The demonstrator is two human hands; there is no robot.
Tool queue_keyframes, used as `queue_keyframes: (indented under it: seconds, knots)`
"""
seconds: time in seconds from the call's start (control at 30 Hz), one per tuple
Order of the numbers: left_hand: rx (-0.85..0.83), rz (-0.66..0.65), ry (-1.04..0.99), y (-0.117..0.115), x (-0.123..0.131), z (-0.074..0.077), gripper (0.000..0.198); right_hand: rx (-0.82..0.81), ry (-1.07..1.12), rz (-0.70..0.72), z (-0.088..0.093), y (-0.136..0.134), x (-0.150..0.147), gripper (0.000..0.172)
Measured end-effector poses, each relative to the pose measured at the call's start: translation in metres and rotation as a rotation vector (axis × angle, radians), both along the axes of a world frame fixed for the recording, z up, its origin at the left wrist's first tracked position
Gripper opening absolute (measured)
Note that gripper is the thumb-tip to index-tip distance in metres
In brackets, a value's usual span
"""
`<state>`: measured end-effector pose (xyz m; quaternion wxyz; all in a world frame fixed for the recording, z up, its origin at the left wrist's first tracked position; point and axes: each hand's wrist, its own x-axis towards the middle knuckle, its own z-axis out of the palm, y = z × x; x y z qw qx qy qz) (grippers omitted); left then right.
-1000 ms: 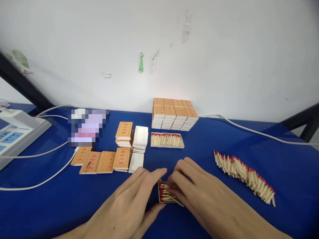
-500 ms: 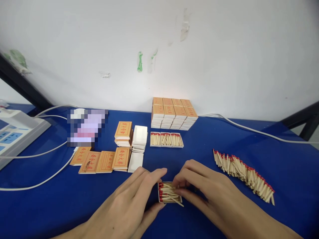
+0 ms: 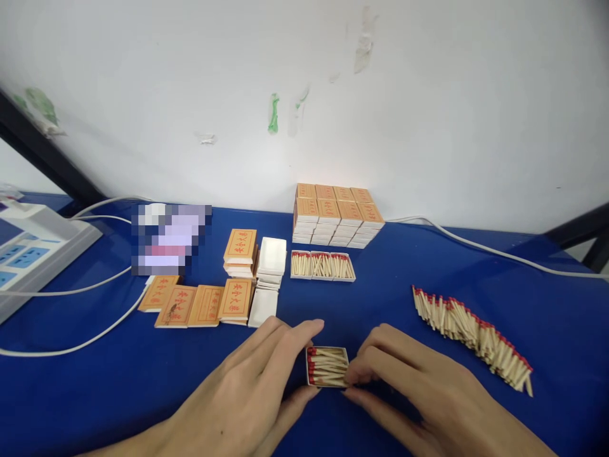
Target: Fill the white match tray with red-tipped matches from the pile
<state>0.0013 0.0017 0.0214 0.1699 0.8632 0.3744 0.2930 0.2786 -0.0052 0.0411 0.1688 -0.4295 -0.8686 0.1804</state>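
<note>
I see left hand flat on blue surface, fingers spread, grip cupping left end of open match tray. Tray near centre, full. Right hand pinches tray's right end. Loose matches far right.

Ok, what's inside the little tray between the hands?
The tray holds red-tipped matches lying flat, heads to the left. The right hand covers its right end; the tray floor is hidden under the matches.
</note>
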Motion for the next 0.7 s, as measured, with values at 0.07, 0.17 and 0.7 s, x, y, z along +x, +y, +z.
queue_keyframes:
  seconds: [0.07, 0.17, 0.7]
  knots:
    - [-0.009, 0.0, -0.001, 0.0, 0.0, -0.001, 0.044, 0.02, 0.006, -0.002, 0.0, 0.001, -0.002, 0.019]
    - [-0.026, 0.007, 0.005, 0.0, -0.002, -0.002, 0.045, 0.049, 0.03, -0.019, 0.002, 0.003, -0.006, 0.024]
    - [-0.006, 0.017, 0.003, -0.001, 0.001, 0.001, 0.048, 0.02, 0.02, -0.081, -0.003, -0.002, -0.02, 0.047]
